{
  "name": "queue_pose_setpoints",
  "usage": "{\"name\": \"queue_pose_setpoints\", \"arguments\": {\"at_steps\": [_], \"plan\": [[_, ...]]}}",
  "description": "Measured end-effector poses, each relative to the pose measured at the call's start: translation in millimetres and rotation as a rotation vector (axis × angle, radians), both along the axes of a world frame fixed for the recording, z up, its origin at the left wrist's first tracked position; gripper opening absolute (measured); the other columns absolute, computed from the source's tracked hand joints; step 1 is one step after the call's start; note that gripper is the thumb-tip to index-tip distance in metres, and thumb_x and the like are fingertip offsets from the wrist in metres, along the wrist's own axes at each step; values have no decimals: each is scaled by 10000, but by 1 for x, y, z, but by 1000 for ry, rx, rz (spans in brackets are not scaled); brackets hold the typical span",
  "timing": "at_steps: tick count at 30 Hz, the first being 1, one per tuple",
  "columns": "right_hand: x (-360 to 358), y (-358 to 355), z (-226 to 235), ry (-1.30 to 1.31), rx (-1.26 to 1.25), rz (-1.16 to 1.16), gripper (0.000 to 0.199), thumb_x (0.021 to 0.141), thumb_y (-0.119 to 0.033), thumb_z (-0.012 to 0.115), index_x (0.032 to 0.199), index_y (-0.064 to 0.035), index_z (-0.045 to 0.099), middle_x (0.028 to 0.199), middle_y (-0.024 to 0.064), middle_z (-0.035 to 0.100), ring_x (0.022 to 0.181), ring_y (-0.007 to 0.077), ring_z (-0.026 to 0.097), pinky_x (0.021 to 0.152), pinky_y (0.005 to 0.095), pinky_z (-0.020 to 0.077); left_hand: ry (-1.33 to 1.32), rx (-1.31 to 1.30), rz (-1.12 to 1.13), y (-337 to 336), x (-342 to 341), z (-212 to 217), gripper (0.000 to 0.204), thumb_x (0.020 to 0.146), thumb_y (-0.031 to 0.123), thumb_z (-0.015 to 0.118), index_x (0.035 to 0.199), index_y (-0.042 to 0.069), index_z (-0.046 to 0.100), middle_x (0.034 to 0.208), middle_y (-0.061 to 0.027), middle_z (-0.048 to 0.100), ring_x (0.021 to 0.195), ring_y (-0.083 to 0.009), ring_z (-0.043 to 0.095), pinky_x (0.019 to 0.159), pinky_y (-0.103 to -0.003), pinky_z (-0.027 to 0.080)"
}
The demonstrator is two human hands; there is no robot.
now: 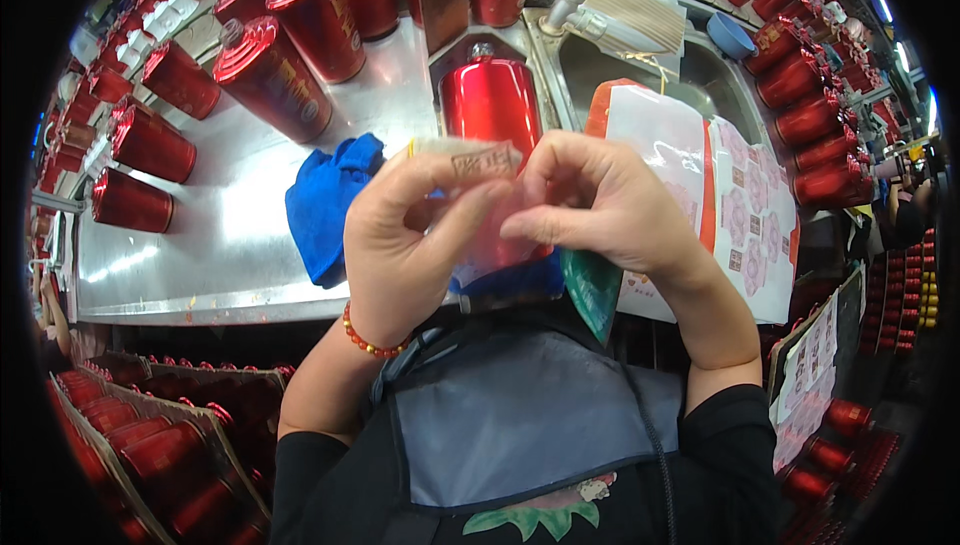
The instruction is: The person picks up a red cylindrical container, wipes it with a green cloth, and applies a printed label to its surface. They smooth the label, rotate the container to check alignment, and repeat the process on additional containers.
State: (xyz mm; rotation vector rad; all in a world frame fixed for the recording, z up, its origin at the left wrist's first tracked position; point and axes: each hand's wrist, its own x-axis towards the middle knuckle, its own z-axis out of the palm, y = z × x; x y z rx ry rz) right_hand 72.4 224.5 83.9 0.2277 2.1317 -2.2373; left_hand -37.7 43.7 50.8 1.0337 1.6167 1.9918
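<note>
Now | left hand (400,245) and right hand (610,205) raised together above steel table (200,235) | fingers (470,215) of both pressed together, pinching small pale paper label with clear film (480,167) between thumbs and forefingers | label just in front of glossy red cylindrical bottle (490,100) | crumpled blue cloth (325,200) just left of left hand

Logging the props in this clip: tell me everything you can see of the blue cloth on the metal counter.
The blue cloth is a bright blue, soft-looking fabric, apparently towel-like, lying crumpled in loose folds rather than spread flat. It rests on the shiny metal counter, near its front edge, just left of the red bottle standing before the person. The left hand is raised in front of it and hides its right side; whether the hand touches it cannot be told. Nothing lies on top of it.
</note>
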Motion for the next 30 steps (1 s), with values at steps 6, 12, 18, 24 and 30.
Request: {"name": "queue_pose_setpoints", "arguments": {"at_steps": [6, 12, 18, 24, 30], "plan": [[4, -3, 2, -64, -24, -23, 307, 857, -35, 834, 1057, -31, 601, 869, -39, 618, 762, 18, 585, 661, 170, 455, -37, 28, -40, -4, 2, -11, 189, 922, -84, 713, 1104, -32, 710, 1132, -127, 708, 1009, -157, 690, 852, -272, 561], [11, 5, -11, 47, 116, 26, 212, 841, -39, 842, 989, -45, 690, 841, -53, 564, 726, 15, 474, 634, 195, 360, 92, 50, -47, -2, -2, -21, 224, 912, -65, 730, 1128, -10, 713, 1145, -125, 712, 1025, -164, 709, 838, -262, 581], [11, 10, -19, 1, -58, 13, 204, 875, -56, 833, 892, -54, 629, 865, -28, 641, 731, 31, 584, 645, 183, 446, 113, 68, -38, -1, -3, -22, 233, 903, -72, 735, 1124, -1, 715, 1139, -119, 715, 1014, -171, 720, 827, -262, 589], [12, 3, -19, -96, -226, -52, 229, 901, -79, 817, 888, -56, 590, 828, 5, 670, 775, 46, 650, 651, 188, 492, 84, -85, 34, -4, -5, -20, 198, 858, 0, 803, 1048, 41, 765, 1134, -114, 724, 886, -120, 658, 715, -232, 516], [3, 0, -36, -36, 208, -283, 230, 907, -106, 813, 938, -34, 597, 779, 5, 674, 685, 41, 637, 602, 196, 469, 624, -221, 277, 22, -30, -27, 215, 781, 163, 857, 985, 123, 803, 1298, -69, 689, 1107, -253, 533, 979, -356, 374]]}}
